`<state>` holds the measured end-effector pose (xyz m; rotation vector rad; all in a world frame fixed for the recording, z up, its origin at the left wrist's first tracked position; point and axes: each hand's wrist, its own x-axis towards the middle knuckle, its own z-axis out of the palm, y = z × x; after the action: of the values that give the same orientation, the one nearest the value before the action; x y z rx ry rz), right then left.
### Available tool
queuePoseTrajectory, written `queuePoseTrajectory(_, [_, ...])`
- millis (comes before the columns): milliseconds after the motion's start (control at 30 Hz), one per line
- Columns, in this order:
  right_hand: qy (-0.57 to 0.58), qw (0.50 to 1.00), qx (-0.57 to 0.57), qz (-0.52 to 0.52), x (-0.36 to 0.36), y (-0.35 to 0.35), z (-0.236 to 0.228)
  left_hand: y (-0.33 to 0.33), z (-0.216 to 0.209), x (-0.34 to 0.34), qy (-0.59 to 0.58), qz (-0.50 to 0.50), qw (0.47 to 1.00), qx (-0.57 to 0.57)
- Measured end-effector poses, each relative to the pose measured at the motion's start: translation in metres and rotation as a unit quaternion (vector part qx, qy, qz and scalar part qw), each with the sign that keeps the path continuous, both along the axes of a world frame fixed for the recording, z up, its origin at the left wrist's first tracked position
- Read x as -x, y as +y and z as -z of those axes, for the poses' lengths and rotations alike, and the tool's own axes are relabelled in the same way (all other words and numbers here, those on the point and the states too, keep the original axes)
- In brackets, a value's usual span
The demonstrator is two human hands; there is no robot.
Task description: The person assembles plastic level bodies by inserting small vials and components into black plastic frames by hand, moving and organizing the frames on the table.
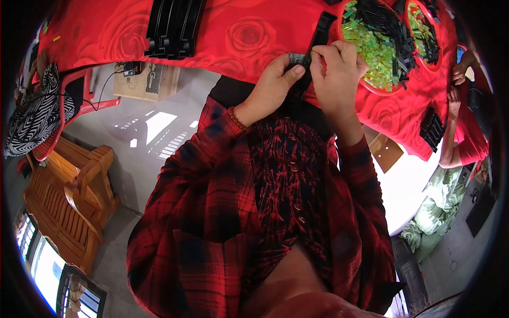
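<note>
My left hand (270, 89) is closed round a long, narrow black plastic strip (321, 31) at the table's near edge, its thumb lying along the strip. A small grey, rough-looking patch (297, 59) shows beside that thumb. My right hand (338, 71) is held against the strip's right side, thumb and fingertips pinched together. Whatever sits between those fingertips is hidden or too small to name. Just right of my right hand stands a red-rimmed basin (383, 90) filled with small translucent yellow-green pieces (371, 50) and black pieces (405, 45).
A red rose-patterned cloth (249, 34) covers the table. Several long black plastic parts (175, 29) lie at left. A second red basin (439, 63) and another black part (432, 129) are at right, near another person's arm (452, 127). Beyond the table are a cardboard box (143, 82) and wooden chair (63, 201).
</note>
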<state>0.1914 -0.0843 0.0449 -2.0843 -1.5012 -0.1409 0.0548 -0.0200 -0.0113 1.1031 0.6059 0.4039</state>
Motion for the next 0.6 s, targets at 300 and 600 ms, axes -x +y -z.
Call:
queuePoseTrajectory(300, [-0.005, 0.999, 0.040, 0.001, 0.000, -0.001, -0.004, -0.008, 0.018, -0.001, 0.028, -0.015, 0.994, -0.104])
queuePoseTrajectory(600, [-0.002, 0.999, 0.046, 0.000, 0.004, -0.004, -0.003, -0.010, 0.008, 0.001, 0.041, -0.037, 0.975, -0.215])
